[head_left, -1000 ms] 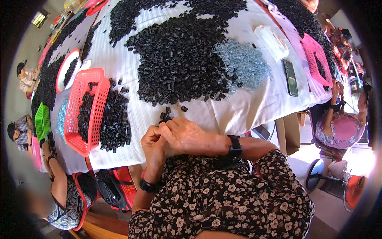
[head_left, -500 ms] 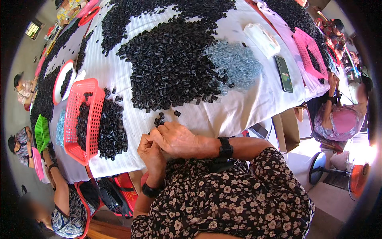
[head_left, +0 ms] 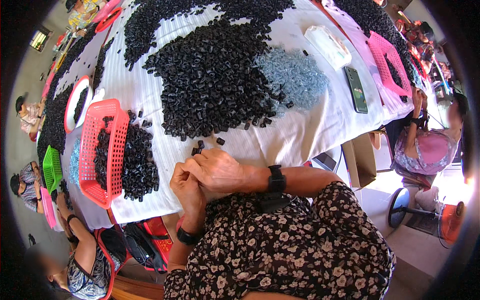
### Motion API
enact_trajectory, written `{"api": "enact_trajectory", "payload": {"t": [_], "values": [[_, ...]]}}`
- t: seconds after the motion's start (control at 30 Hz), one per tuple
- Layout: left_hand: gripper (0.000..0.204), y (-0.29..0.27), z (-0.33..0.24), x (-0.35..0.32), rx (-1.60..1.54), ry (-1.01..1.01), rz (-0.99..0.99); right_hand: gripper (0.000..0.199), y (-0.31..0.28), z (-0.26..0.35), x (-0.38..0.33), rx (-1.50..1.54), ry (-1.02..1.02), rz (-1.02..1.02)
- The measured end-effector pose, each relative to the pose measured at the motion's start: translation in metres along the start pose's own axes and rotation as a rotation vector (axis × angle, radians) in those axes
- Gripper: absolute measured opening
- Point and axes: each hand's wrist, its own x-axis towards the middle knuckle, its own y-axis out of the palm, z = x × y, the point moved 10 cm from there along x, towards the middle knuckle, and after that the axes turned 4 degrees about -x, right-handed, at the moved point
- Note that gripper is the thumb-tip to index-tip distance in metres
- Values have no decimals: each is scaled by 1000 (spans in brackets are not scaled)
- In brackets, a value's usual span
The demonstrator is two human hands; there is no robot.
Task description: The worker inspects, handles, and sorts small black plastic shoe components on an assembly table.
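At the table's near edge my left hand (head_left: 187, 189) and my right hand (head_left: 219, 171) meet, fingertips pressed together. Both are closed, and whatever lies between the fingers is hidden. Just beyond them a few loose black plastic pieces (head_left: 220, 141), short and tube-like, lie on the white cloth (head_left: 295, 142). Farther off spreads a big heap of the same black pieces (head_left: 207, 82). Against its right side rests a pile of small clear bluish parts (head_left: 292, 80), too fine to make out singly.
Left of my hands a red-pink basket (head_left: 120, 150) stands tilted beside a smaller black heap (head_left: 140, 165). A phone (head_left: 356, 90) and a white packet (head_left: 327, 47) lie at the right. Co-workers sit on both sides; a pink basket (head_left: 387, 65) is by the right one.
My hands stay together, with only a slight shift of the fingers. The co-worker's arm at the lower left has moved a little. The whole view has shifted slightly.
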Motion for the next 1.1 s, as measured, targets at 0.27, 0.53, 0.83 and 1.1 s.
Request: {"api": "enact_trajectory", "payload": {"t": [0.27, 0.53, 0.83, 1.1], "values": [[15, -10, -61, 26, 163, 112, -11, 14, -58, -62, -39, -64, 235, 125], [6, -114, -154, 56, 545, 535, -323, 8, -118, -140, -99, -298, 565, 6], [4, -151, -180, 74, 1378, 678, -363, 6, -108, -156, -103, -250, 689, 36], [12, -135, -177, 64, 1554, 651, -422, 11, -109, -166, -117, -327, 814, 82]]}}
